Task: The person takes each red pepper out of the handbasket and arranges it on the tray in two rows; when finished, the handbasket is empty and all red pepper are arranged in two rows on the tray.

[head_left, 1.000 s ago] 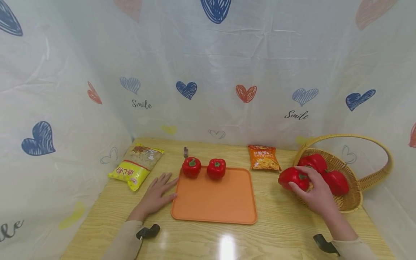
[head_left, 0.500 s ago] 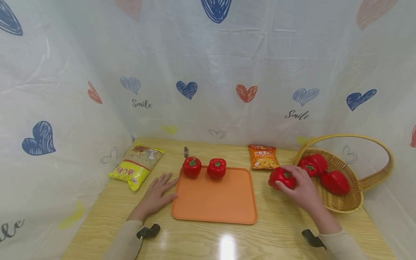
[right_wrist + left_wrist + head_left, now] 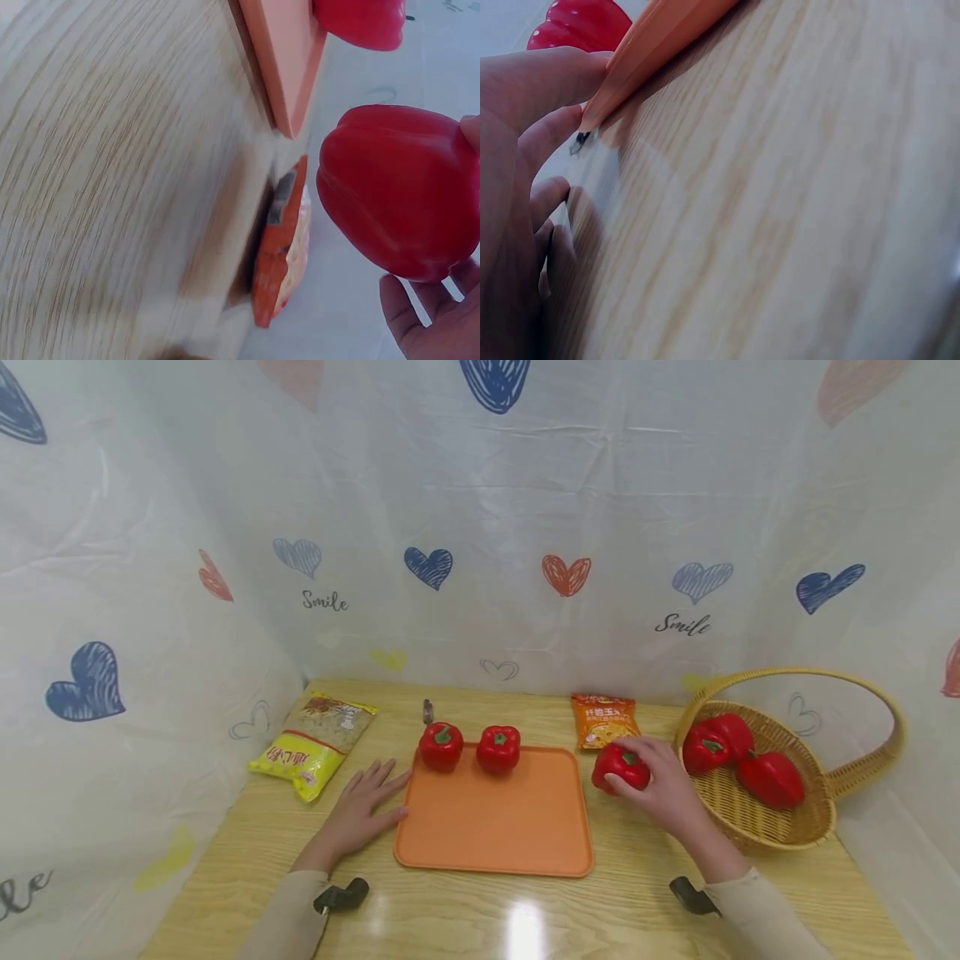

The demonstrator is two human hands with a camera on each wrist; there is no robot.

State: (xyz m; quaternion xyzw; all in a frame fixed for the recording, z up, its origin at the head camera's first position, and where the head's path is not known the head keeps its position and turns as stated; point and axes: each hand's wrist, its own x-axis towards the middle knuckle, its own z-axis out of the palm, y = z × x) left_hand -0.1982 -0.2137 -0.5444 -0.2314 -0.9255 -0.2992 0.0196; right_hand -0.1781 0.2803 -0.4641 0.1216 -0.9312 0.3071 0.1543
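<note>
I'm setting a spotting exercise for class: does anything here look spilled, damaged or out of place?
Nothing stands out. Two red bell peppers sit on the orange tray, the right hand holds another bell pepper, and no spill or damage shows. At most, the yellow pasta bag lies aslant.

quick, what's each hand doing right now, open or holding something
Left hand: open, fingers spread, touching the left edge of the orange tray.
Right hand: holding a red pepper.

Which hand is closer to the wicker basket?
Right. The right hand holds a red pepper just left of the wicker basket; the left hand is farther off, at the left edge of the orange tray.
</note>
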